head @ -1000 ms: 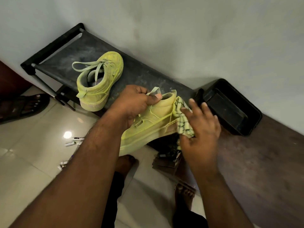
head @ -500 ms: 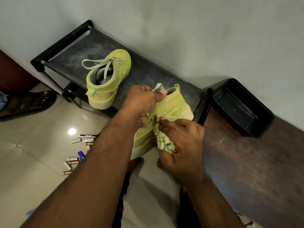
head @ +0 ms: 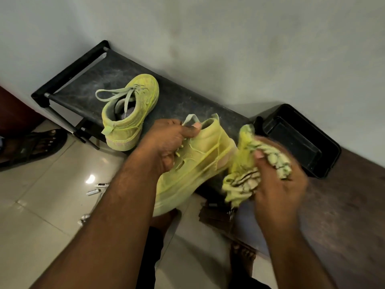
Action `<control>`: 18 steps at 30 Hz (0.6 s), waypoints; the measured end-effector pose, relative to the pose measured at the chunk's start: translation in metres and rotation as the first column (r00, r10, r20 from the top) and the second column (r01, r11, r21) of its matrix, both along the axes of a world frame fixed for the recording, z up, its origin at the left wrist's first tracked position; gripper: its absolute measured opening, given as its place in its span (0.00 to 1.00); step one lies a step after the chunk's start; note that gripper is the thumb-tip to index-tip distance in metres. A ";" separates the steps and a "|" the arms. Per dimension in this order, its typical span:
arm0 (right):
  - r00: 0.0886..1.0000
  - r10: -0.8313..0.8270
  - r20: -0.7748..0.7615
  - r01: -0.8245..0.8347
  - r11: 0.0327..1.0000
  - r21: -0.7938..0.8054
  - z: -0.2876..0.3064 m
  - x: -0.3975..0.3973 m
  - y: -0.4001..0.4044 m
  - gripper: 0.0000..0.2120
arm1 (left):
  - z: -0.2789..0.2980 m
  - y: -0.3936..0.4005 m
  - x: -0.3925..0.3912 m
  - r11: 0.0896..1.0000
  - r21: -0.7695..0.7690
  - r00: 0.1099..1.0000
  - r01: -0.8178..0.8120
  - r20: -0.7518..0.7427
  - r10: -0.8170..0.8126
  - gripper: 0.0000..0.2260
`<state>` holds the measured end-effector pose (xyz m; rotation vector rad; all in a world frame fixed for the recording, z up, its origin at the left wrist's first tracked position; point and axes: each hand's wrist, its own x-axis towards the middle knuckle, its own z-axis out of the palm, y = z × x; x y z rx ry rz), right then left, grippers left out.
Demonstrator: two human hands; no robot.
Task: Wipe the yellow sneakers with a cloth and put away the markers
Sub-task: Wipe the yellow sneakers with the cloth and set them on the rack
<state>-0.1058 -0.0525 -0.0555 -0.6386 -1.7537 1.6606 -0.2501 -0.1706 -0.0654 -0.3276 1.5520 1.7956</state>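
Observation:
My left hand [head: 168, 144] grips a yellow sneaker [head: 195, 163] by its tongue and laces, holding it tilted above the floor with the heel up. Beside that heel, my right hand [head: 277, 184] is closed on a bunched yellow-and-black patterned cloth [head: 248, 167], blurred with motion. The second yellow sneaker [head: 131, 113] stands on the black rack shelf [head: 87, 94], laces loose. Several markers [head: 93, 191] lie on the tiled floor at the left, partly hidden by my left forearm.
A black rectangular tray [head: 295, 140] sits on the brown surface [head: 343, 215] at the right, against the wall. Another person's sandalled foot [head: 31, 144] is at the left edge. My own feet are below the shoe. A small dark object [head: 216, 213] lies under the cloth.
My right hand has swept the cloth from the sneaker's side back out to its heel. The left hand keeps its hold on the shoe. The camera view has shifted slightly.

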 end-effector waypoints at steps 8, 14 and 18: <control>0.969 0.115 0.217 -0.222 0.787 0.576 -0.025 -0.002 -0.010 0.23 | 0.002 0.015 0.011 0.999 -0.044 0.998 0.029 -0.052 -0.032 0.10; 0.941 0.178 0.287 -0.330 0.671 0.664 -0.026 -0.006 -0.024 0.25 | -0.002 0.014 0.008 1.000 -0.014 1.000 0.000 -0.031 0.000 0.08; 0.943 0.258 0.212 -0.334 0.739 0.585 -0.025 -0.011 -0.025 0.16 | -0.003 0.016 0.011 0.998 -0.053 0.998 0.021 -0.061 -0.024 0.09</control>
